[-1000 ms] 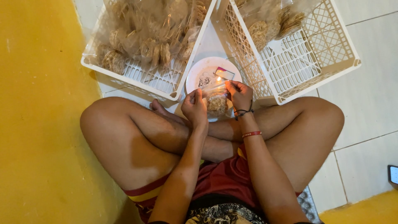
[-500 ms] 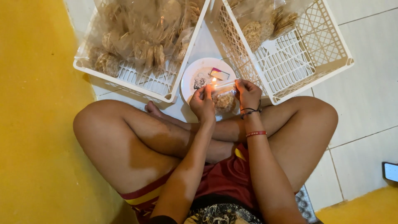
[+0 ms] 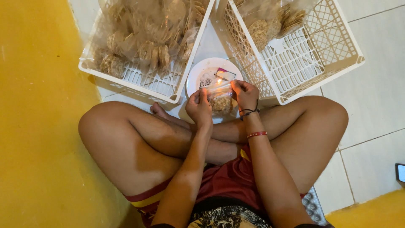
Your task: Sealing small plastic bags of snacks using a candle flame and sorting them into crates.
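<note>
Person seated cross-legged on tiled floor (image 3: 375,97). Both hands closed on one small clear bag of crackers (image 3: 221,101): left hand (image 3: 199,106) pinches the bag's left top corner, right hand (image 3: 245,93) the right. Bag mouth runs left to right between the hands, above a small flame (image 3: 219,80) on the white plate (image 3: 198,74) just beyond them. White crates (image 3: 168,90) flank the plate, farther out.

Home floor used as a small food-packing spot.
Person seated cross-legged on white floor tiles (image 3: 375,97) beside a yellow surface (image 3: 33,126); two white plastic crates (image 3: 320,63) hold bagged round crackers (image 3: 143,46).
</note>
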